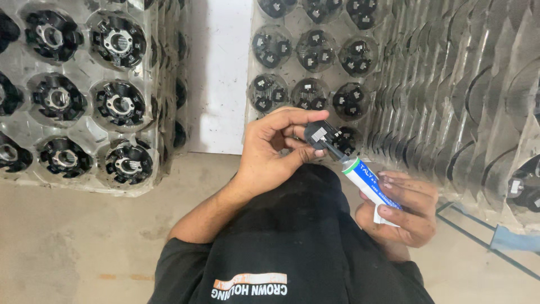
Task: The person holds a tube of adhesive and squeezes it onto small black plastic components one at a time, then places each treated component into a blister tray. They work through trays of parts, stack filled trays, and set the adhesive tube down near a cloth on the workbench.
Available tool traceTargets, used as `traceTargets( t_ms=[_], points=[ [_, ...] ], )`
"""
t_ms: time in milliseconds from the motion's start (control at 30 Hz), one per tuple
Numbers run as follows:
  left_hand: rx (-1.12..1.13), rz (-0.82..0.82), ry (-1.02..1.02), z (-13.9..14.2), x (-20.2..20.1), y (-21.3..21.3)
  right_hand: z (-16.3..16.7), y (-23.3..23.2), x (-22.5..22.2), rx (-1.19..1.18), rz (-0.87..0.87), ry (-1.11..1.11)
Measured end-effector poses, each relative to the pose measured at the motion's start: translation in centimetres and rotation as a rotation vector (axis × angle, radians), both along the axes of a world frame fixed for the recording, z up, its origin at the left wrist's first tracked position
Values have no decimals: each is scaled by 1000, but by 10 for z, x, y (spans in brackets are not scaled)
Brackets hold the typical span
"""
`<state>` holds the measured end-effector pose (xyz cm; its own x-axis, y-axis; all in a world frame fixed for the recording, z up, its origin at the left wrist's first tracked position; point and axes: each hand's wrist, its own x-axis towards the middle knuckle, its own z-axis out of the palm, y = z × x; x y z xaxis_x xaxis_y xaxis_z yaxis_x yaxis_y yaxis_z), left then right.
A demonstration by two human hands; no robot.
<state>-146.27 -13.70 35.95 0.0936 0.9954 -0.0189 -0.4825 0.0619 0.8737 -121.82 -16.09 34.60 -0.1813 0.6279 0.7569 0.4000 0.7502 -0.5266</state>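
clear plastic trays (84,180) of round black parts lie at ten o'clock, a second tray (306,93) at twelve. the left hand (270,149) pinches a small black part (323,134) at centre. at four o'clock the right hand (408,208) is curled around a white tube (368,180), its nozzle touching the part.

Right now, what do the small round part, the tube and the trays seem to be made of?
The round part in the left hand looks like matte black plastic with a small metal-looking insert. The tube in the right hand seems soft white plastic, creased at its end. The trays look like thin clear formed plastic, glossy with reflections.
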Motion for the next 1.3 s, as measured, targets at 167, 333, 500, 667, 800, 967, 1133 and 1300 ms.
traceTargets(
  t_ms=[167,333,500,667,800,967,1133,1300],
  points=[
    [-24,-13,-58,-4,3,-1,1,-2,3,-15,-2,-19],
    [-32,-18,-74,-7,5,-2,2,-5,5,-44,-10,-17],
    [-47,-12,-71,-9,7,-1,3,-4,8,-37,2,-34],
    [-34,-2,-75,-17,10,-5,3,-4,10,-54,18,-27],
    [-51,-15,-193,-26,16,-6,5,-7,10,-83,24,-41],
    [-83,-48,-307,-33,27,-8,1,-5,-1,-54,-68,41],
    [-109,-115,-423,-38,32,-14,-15,14,-15,194,-200,247],
    [-132,-181,-436,-42,30,-17,-12,15,-7,145,-117,192]
  ],
)
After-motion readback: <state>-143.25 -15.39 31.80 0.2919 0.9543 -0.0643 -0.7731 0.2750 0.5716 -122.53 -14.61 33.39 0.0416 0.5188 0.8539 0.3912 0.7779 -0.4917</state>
